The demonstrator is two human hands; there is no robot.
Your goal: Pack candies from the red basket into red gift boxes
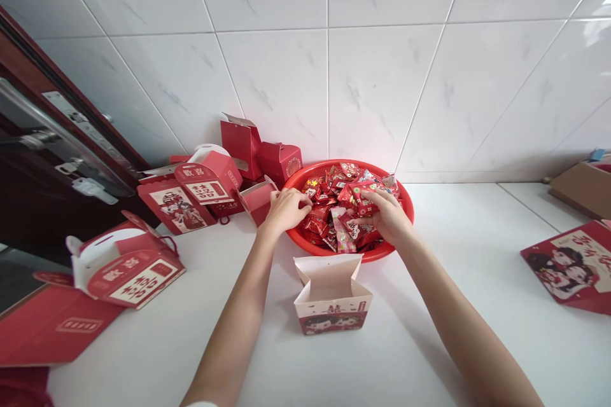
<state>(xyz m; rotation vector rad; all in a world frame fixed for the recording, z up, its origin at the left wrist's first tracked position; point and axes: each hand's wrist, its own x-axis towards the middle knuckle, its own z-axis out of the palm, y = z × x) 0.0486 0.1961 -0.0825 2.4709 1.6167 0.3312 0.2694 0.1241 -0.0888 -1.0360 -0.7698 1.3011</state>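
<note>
A round red plastic basket (405,203) stands against the tiled wall, filled with wrapped candies (337,200), mostly red. Over its left rim, my left hand (289,208) has its fingers curled together; whether anything is between the fingertips is hidden. My right hand (384,213) reaches into the right side of the basket, thumb and fingers apart around a red floral packet (363,198), which lies against the fingers. In front of the basket, between my forearms, an open-topped red and white paper box (333,313) stands upright; the inside that shows looks empty.
Several red gift boxes (210,181) crowd the left and back left, with another handled box (131,270) nearer. At the right are a red printed box (570,267) and a brown carton (582,189). A dark red door with keys (90,187) borders the left.
</note>
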